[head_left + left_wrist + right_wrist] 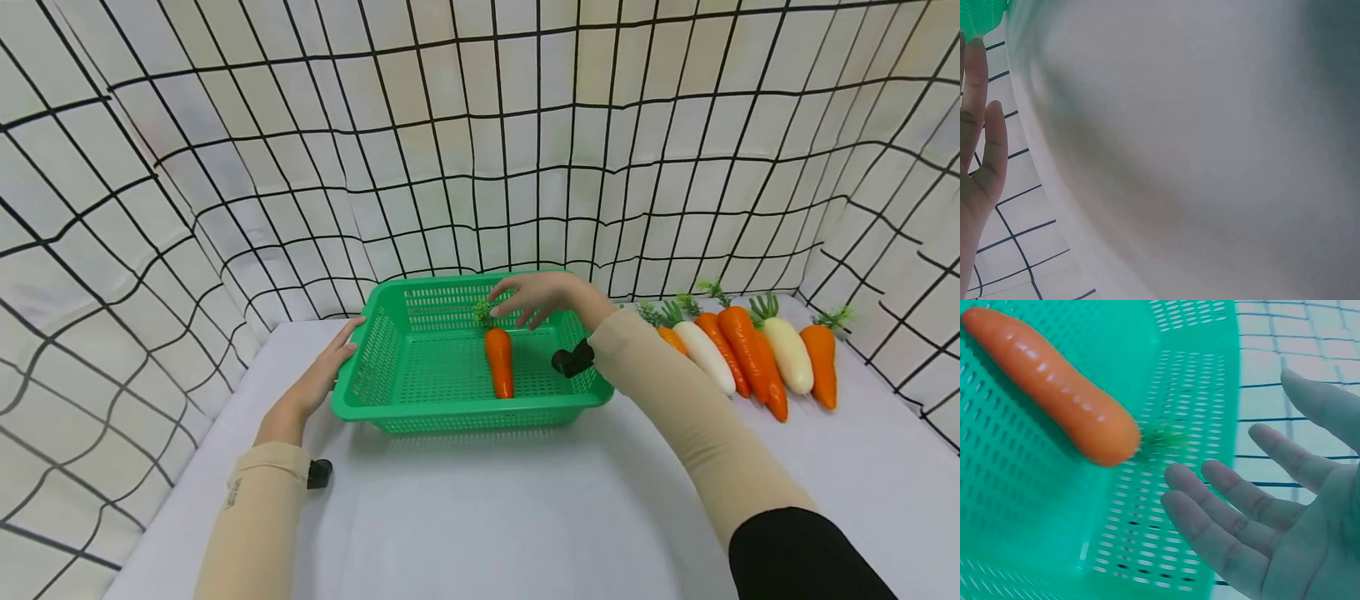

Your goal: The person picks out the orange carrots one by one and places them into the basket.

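Observation:
A green plastic basket (480, 410) with perforated walls stands on the white table. One orange carrot (499, 363) with a leafy green top lies inside it, the top toward the back wall. My left hand (324, 375) rests against the basket's left rim, fingers extended; in the left wrist view only part of that hand (979, 137) shows, by the basket's green edge. Above the back part of the basket hovers my right hand (551, 296), its fingers spread and holding nothing. The right wrist view has this hand (1272, 519) apart from the carrot (1054, 387), near its leafy top.
To the right on the table lies a row of several carrots (742, 346) and white radishes (787, 354) with green tops. A black grid net (480, 179) over white cloth encloses the table at the back and sides.

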`<state>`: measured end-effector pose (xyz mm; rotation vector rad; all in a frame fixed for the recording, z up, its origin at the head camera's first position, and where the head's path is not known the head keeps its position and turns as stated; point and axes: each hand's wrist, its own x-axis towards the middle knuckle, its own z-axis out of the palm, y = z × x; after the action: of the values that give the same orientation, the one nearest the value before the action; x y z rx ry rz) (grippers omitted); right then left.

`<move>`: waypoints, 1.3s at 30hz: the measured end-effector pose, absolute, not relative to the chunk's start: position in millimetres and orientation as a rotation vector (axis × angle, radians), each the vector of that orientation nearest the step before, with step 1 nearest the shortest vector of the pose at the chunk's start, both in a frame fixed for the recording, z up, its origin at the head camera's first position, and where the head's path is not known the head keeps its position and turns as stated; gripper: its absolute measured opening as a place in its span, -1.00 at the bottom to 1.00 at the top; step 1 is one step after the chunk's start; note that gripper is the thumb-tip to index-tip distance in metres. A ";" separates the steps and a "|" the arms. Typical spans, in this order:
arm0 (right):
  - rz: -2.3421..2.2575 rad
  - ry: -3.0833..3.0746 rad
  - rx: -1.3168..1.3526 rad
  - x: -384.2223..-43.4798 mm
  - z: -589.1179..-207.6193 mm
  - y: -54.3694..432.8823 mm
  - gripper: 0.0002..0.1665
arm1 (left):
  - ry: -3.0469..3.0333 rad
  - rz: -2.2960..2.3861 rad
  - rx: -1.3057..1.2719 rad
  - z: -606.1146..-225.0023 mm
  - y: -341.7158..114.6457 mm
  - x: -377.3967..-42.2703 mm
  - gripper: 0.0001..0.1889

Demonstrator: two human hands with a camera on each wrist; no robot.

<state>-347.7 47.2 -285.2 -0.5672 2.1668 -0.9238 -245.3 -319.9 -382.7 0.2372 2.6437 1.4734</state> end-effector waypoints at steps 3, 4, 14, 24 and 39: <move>-0.905 2.207 -0.645 -342.1 -273.0 57.4 -0.33 | 2.662 1.430 0.219 -381.1 -321.2 -244.6 -0.34; -0.906 2.224 -0.661 -340.0 -269.5 61.7 -0.34 | 2.670 1.414 0.214 -380.3 -321.4 -244.4 -0.34; -1.004 2.290 -0.772 -324.5 -253.0 119.9 -0.38 | 2.852 1.129 0.239 -370.7 -325.9 -243.7 -0.35; -1.062 2.372 -0.694 -309.5 -253.5 182.3 -0.40 | 2.994 0.971 0.322 -366.7 -329.8 -238.4 -0.39; -0.981 2.669 -0.580 -306.3 -323.7 247.2 -0.44 | 3.063 0.794 0.372 -361.2 -327.1 -244.9 -0.39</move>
<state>-306.3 247.2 -323.7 -0.5803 2.6686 -0.9811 -244.9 -327.1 -361.2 0.3719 3.0635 0.7944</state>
